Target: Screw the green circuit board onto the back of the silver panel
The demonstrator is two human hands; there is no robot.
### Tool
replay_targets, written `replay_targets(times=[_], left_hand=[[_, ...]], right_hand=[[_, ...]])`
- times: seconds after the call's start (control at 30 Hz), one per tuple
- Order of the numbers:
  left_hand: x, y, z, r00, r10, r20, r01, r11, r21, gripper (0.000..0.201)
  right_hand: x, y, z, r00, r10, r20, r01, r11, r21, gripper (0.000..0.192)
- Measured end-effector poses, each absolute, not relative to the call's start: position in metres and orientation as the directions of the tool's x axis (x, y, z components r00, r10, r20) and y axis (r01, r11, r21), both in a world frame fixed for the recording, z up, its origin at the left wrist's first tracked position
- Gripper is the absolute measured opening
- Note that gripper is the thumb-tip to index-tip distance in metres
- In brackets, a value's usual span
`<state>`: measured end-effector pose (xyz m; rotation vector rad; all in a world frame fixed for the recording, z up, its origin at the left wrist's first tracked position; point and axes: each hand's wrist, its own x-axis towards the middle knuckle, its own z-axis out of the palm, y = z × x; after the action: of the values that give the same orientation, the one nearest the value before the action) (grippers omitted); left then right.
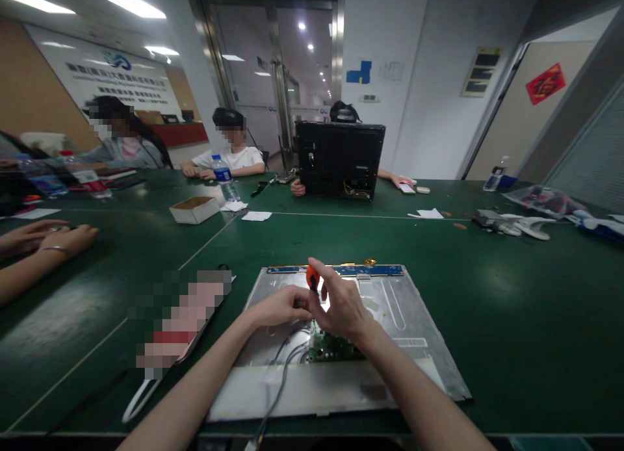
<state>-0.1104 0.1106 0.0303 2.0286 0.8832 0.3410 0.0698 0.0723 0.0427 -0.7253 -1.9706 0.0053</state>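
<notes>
A bare metal display panel lies flat on the near part of the green table, back side up, with a blue strip board along its far edge and a green circuit board near its middle. That flat, face-down lie seems meant to keep the boards and their fixings reachable from above.

The right hand is clenched around a screwdriver with an orange handle, held upright so the tip points down at the panel just far of the green board; the tip itself is hidden by the fingers. The left hand curls in beside it, fingertips at the shaft, apparently steadying it; whether it grips anything is not clear.

Grey cables run from the green board toward the near edge, close under the left forearm. A blurred flat object lies just left of the panel.

Farther off, 3 people sit along the far side: 1 behind an upright black monitor housing, with a water bottle and a small cardboard box to the left. Another person's hands rest on the table at far left, well apart from the panel.
</notes>
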Motion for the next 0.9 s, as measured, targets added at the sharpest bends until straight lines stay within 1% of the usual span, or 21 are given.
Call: replay_targets(times=[0.3, 0.43, 0.57, 0.7, 0.9], left_hand=[[-0.1111, 0.1099, 0.0297, 0.662, 0.741, -0.108, 0.531, -0.362, 0.766, 0.013], [-0.1110, 0.1095, 0.0293, 0.649, 0.753, -0.106, 0.537, -0.355, 0.765, 0.015], [-0.1103, 0.1096, 0.0299, 0.670, 0.736, -0.096, 0.500, -0.351, 0.792, 0.012], [-0.1088, 0.1093, 0.0328, 0.705, 0.701, -0.111, 0.468, -0.342, 0.815, 0.007], [-0.1101, 0.1098, 0.0300, 0.680, 0.724, -0.116, 0.493, -0.334, 0.803, 0.009]], right_hand=[[0.0684, 0.0756, 0.0387, -0.304, 0.505, 0.808, 0.527, 0.795, -0.299, 0.060], [0.0685, 0.0758, 0.0389, -0.300, 0.498, 0.814, 0.531, 0.796, -0.291, 0.058], [0.0694, 0.0734, 0.0423, -0.308, 0.496, 0.812, 0.505, 0.808, -0.303, 0.056], [0.0695, 0.0728, 0.0411, -0.311, 0.498, 0.810, 0.488, 0.814, -0.314, 0.058], [0.0681, 0.0753, 0.0383, -0.264, 0.477, 0.838, 0.500, 0.811, -0.304, 0.052]])
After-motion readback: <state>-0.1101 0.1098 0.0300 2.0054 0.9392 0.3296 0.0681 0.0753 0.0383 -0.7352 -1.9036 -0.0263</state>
